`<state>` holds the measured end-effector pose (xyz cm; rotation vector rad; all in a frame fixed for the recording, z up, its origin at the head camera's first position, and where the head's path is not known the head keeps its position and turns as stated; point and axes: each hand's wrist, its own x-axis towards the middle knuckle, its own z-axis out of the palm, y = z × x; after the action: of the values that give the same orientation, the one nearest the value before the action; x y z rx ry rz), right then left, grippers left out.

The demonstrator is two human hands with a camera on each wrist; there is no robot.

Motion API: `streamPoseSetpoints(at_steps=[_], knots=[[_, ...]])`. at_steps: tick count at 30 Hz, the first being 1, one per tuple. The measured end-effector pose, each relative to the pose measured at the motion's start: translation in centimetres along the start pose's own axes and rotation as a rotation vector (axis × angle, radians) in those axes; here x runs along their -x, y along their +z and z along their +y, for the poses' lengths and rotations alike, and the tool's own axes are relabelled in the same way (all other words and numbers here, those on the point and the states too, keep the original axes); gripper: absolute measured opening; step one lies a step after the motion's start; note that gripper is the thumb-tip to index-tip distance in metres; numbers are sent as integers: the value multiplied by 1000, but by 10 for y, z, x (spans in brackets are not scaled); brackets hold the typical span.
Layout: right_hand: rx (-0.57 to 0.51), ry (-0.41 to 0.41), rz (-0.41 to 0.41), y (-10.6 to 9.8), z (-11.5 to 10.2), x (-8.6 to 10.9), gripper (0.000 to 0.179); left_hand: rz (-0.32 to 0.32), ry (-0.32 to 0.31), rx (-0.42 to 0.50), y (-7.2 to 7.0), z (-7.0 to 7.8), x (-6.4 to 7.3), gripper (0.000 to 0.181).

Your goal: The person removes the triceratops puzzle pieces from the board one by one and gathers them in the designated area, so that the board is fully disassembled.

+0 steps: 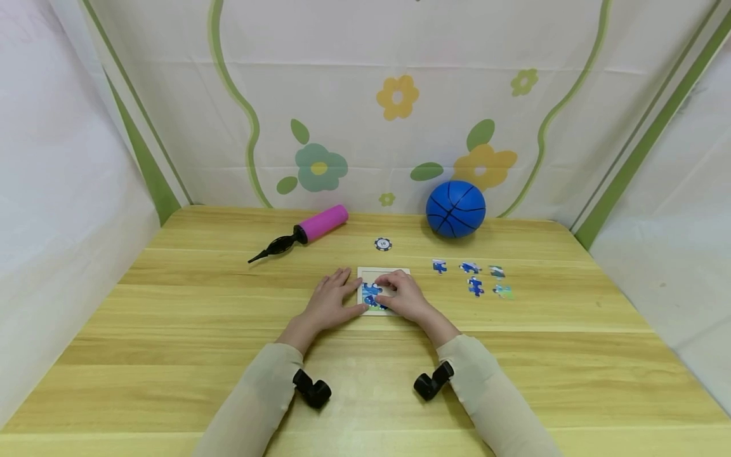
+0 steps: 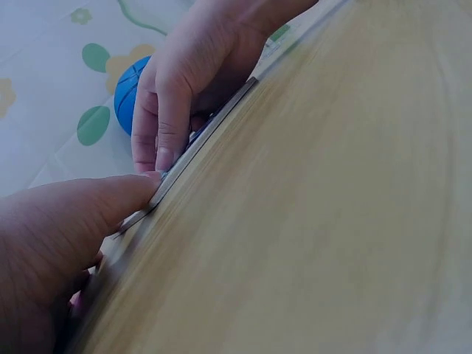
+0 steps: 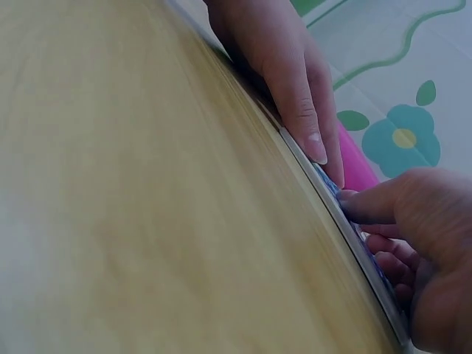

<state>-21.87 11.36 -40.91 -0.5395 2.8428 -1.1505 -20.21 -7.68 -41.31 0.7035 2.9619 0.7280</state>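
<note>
A small square puzzle tray [image 1: 402,271] with a pale frame lies flat on the table, blue and green jigsaw pieces [image 1: 371,303] fitted in its left and lower part. My left hand [image 1: 330,301] rests beside the tray with fingers spread, its thumb at the left edge. Over the tray, my right hand [image 1: 404,297] bends its fingers and holds a blue jigsaw piece [image 1: 374,289] between thumb and index finger; the hand hides the tray's right side. In the right wrist view the right thumb [image 3: 369,204] touches the blue printed surface close to the left fingertips.
Several loose jigsaw pieces [image 1: 475,287] lie right of the tray. Behind it is a round poker chip [image 1: 383,244]. A pink and black hand pump [image 1: 323,225] lies back left, and a blue ball [image 1: 455,209] sits back right against the printed backdrop [image 1: 354,114].
</note>
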Motion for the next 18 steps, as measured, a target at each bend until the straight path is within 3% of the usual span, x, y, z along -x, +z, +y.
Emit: streamPoseSetpoints(at_steps=[10,18], knots=[[-111,86,10,5,0,-5,25,5,-7,1,2,-2,-1,63],[-113,99,-1,5,-3,-5,28,6,3,2,2,-2,-2,63]])
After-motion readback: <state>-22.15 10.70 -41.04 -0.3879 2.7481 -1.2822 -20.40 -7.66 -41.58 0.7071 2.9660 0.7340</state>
